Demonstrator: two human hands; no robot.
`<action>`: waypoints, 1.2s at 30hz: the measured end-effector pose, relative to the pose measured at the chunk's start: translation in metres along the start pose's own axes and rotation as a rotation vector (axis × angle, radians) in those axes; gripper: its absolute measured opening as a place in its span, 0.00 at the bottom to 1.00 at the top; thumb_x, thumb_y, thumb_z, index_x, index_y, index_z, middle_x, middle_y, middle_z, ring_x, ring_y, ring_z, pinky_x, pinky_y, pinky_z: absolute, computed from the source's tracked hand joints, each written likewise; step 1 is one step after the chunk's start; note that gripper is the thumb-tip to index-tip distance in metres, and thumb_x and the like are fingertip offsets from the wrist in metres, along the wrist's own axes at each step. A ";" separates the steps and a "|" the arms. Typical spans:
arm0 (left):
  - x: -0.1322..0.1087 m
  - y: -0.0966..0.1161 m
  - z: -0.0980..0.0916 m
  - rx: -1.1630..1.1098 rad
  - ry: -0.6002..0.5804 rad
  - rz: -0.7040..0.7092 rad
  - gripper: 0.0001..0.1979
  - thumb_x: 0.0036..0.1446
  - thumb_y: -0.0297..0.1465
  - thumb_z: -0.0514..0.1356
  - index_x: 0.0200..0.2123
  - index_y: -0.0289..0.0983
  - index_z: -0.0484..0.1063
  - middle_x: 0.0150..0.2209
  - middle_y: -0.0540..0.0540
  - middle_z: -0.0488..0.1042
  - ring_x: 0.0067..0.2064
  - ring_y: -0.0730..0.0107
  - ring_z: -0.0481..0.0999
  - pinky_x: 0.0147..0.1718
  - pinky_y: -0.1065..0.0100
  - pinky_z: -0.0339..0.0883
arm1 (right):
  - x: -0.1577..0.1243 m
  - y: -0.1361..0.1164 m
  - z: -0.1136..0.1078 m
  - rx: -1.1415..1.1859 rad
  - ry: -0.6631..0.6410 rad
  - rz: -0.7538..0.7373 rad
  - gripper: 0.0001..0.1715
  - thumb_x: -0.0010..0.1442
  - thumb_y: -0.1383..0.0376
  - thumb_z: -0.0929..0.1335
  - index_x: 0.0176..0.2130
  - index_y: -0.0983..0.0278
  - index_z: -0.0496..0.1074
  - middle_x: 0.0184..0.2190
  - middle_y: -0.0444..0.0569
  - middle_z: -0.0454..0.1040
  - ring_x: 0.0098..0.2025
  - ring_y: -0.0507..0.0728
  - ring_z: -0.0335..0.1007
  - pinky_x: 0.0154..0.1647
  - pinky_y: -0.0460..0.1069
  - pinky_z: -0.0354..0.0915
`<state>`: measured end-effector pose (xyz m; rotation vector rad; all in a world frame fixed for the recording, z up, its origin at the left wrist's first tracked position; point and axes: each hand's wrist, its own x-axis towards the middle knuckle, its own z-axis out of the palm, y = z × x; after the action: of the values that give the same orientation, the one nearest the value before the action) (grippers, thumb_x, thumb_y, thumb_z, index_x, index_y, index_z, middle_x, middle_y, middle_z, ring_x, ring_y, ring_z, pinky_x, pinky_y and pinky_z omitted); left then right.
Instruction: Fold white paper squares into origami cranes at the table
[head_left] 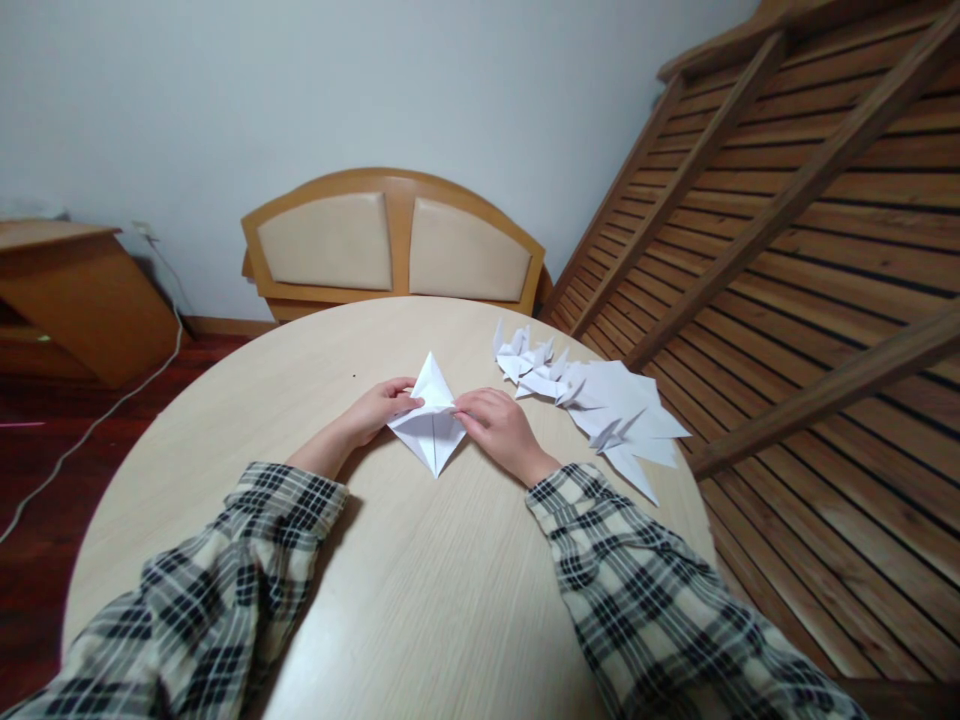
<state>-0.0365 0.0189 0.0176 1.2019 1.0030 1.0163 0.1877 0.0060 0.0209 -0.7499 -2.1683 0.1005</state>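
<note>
A sheet of white paper folded into a diamond (pixel 429 435) lies on the round table, one point towards me and one away. A crease runs down the middle of its near half, and a folded edge crosses its width. At its left corner, my left hand (pixel 384 408) grips the paper, thumb on top. My right hand (pixel 499 428) pinches the right corner between thumb and fingertips. What lies beneath the fingers is hidden.
Several folded white paper cranes (pixel 551 375) and loose white sheets (pixel 626 400) lie on the table's (pixel 420 600) right side. Behind it stands a wooden headboard (pixel 401 240). Wooden slats (pixel 810 300) lean at the right. A white cable (pixel 112 410) trails across the floor at left.
</note>
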 end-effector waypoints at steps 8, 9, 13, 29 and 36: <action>-0.003 0.001 0.006 0.011 -0.125 0.022 0.15 0.48 0.32 0.66 0.40 0.34 0.77 0.36 0.41 0.77 0.34 0.67 0.73 0.33 0.68 0.64 | 0.002 0.004 0.007 0.030 0.176 0.214 0.06 0.62 0.64 0.66 0.34 0.62 0.72 0.33 0.48 0.76 0.37 0.55 0.70 0.40 0.52 0.65; -0.003 0.001 0.007 0.013 -0.136 0.025 0.15 0.48 0.32 0.66 0.41 0.34 0.77 0.37 0.41 0.77 0.34 0.66 0.73 0.33 0.68 0.64 | 0.003 0.004 0.007 0.037 0.180 0.238 0.06 0.62 0.64 0.66 0.33 0.62 0.72 0.33 0.48 0.75 0.36 0.55 0.70 0.39 0.51 0.65; -0.003 -0.001 0.007 0.045 -0.153 0.014 0.14 0.49 0.32 0.66 0.40 0.34 0.76 0.36 0.43 0.76 0.34 0.68 0.72 0.33 0.69 0.63 | 0.005 0.002 0.007 0.065 0.183 0.317 0.07 0.62 0.65 0.65 0.33 0.62 0.71 0.30 0.47 0.74 0.33 0.53 0.68 0.34 0.48 0.63; -0.001 -0.007 0.021 -0.078 -0.110 0.036 0.35 0.60 0.57 0.45 0.62 0.43 0.60 0.55 0.40 0.71 0.49 0.56 0.73 0.45 0.59 0.67 | 0.013 0.005 0.017 0.280 0.258 0.581 0.09 0.55 0.64 0.66 0.25 0.63 0.63 0.21 0.42 0.63 0.23 0.50 0.59 0.25 0.46 0.57; 0.001 -0.015 0.017 0.073 -0.074 0.078 0.34 0.58 0.58 0.45 0.42 0.35 0.73 0.37 0.39 0.77 0.36 0.60 0.74 0.36 0.62 0.65 | 0.012 0.007 0.023 0.634 0.137 0.723 0.10 0.52 0.63 0.69 0.32 0.62 0.63 0.28 0.43 0.69 0.25 0.51 0.65 0.25 0.47 0.62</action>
<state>-0.0183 0.0144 0.0041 1.3379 0.9485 0.9958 0.1684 0.0220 0.0117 -1.0666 -1.4994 1.0185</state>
